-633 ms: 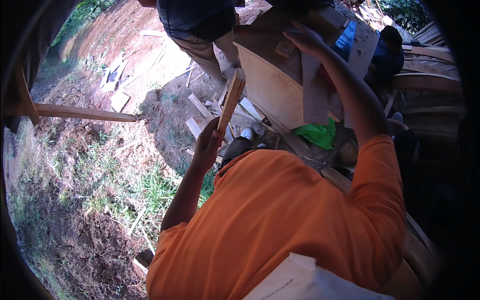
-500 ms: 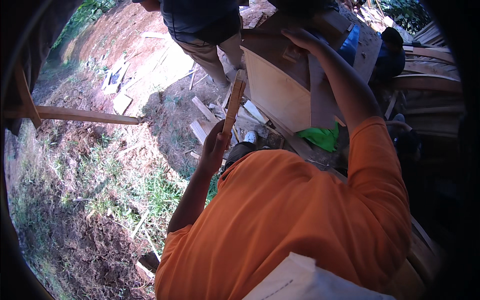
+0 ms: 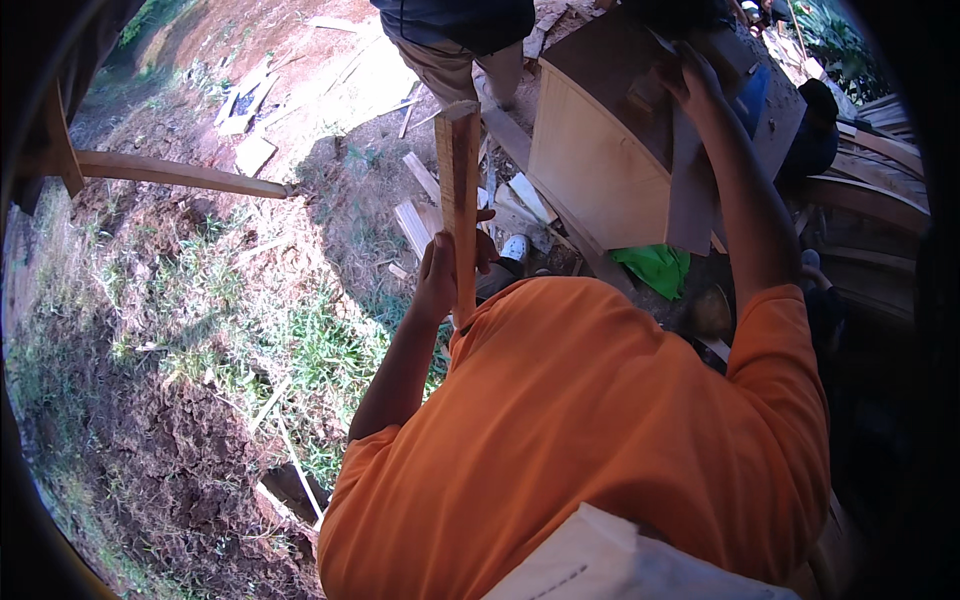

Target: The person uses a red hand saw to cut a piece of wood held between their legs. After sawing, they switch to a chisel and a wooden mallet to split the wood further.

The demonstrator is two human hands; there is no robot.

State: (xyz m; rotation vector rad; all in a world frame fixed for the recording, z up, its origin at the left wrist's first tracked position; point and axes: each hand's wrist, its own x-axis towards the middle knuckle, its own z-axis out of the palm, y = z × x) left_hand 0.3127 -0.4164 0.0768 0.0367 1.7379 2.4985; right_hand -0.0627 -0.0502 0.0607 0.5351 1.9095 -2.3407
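My left hand [image 3: 440, 277] is closed round a piece of sawn timber [image 3: 460, 200], held upright in front of me with its cut end up. My right arm reaches forward over a wooden workbench with a pale panel side [image 3: 590, 160]. Above its dark top, my right hand [image 3: 693, 78] has its fingers bent together. A thin light edge shows at those fingertips, but shade hides what it belongs to. Beside this hand lies a small wooden block [image 3: 645, 93].
Across from me stands a person in beige trousers [image 3: 445, 68]; a dark figure [image 3: 815, 125] is at the right. Wood offcuts [image 3: 412, 228] and a green cloth [image 3: 655, 268] lie on the ground. A wooden beam [image 3: 185, 173] juts in from the left. Curved timber pieces [image 3: 870, 205] are stacked right.
The timber in my left hand has turned, showing a broader side and its cut end. My right hand has moved right over the workbench, its fingers now bent. The view has shifted.
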